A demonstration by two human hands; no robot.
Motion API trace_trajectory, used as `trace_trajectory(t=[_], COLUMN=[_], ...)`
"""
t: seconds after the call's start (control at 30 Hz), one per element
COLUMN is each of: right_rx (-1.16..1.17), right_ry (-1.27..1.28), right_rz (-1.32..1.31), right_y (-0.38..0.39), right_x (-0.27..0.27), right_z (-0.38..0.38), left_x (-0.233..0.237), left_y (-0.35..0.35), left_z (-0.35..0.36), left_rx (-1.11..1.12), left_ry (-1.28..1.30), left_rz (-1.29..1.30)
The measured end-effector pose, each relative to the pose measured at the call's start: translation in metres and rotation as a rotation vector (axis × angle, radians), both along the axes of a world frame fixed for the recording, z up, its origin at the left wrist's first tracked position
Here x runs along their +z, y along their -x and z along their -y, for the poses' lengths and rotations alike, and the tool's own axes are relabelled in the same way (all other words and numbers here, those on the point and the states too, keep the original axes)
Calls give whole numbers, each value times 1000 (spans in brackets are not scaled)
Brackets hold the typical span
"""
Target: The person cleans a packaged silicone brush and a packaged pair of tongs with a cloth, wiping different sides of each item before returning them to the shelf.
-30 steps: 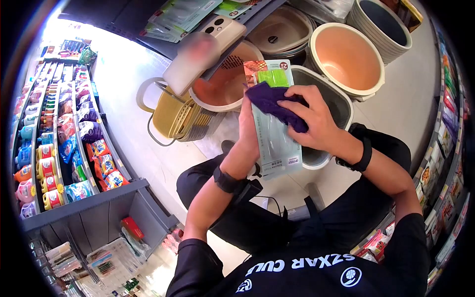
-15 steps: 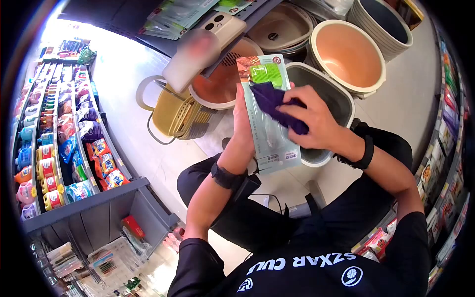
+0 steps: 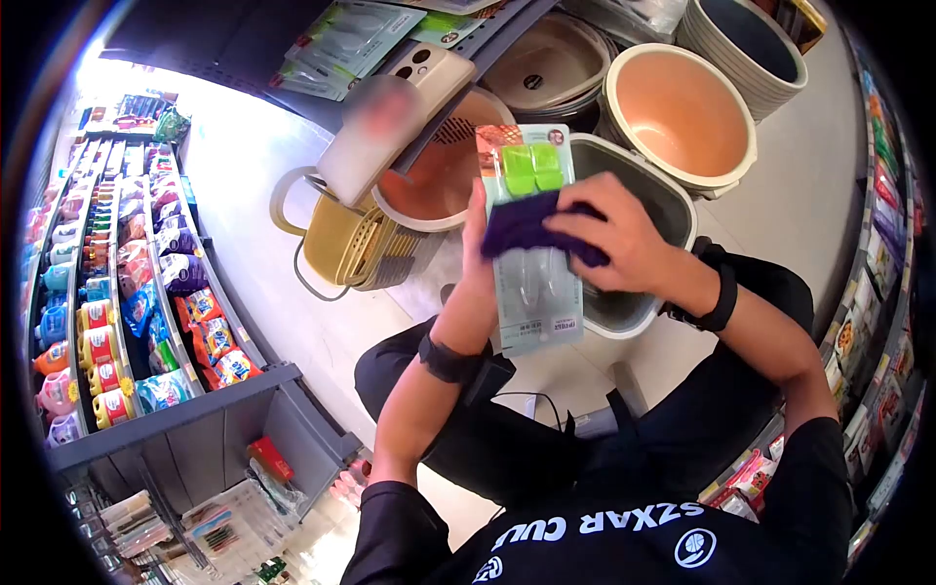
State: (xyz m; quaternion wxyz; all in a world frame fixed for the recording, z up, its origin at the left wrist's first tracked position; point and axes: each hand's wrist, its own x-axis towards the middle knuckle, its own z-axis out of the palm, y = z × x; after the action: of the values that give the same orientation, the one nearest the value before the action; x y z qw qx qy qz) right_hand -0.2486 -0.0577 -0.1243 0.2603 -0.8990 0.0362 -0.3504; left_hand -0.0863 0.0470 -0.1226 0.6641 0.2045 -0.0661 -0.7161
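My left hand point(image 3: 475, 263) is closed around the left edge of a blister pack point(image 3: 539, 322), held upright in front of me. Bright green heads, apparently of brushes, and clear handles show through its plastic. In my right hand point(image 3: 624, 234) is a bunched dark purple cloth point(image 3: 522, 223), pressed across the middle of the pack's front. The cloth hides that part of the pack, and its left end reaches my left fingers.
A pale phone point(image 3: 429, 83) lies on the dark shelf edge, near more green-headed packs point(image 3: 356, 39). Beyond my hands stand a grey bin point(image 3: 673, 234), an orange-lined bucket point(image 3: 682, 117) and yellow baskets point(image 3: 341, 239). Stocked shelves point(image 3: 146, 292) run along the left.
The cloth has moved left and slightly down across the pack, uncovering more of the green heads. The pack has turned slightly more upright and sits a little lower in view.
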Motion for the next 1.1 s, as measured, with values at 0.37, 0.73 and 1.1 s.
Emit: trace_trajectory(t=[0.37, 0.73, 1.1], right_rx=[-208, -184, -141], right_ry=[-253, -240, -144], right_rz=[-2, 80, 160], right_y=[2, 0, 1], right_x=[-5, 7, 11], right_z=[5, 11, 1], left_x=[-30, -21, 4], left_y=[27, 38, 38], left_z=[-2, -2, -7], left_rx=[-107, -130, -14], left_ry=[-129, -81, -80], left_rz=[99, 222, 185])
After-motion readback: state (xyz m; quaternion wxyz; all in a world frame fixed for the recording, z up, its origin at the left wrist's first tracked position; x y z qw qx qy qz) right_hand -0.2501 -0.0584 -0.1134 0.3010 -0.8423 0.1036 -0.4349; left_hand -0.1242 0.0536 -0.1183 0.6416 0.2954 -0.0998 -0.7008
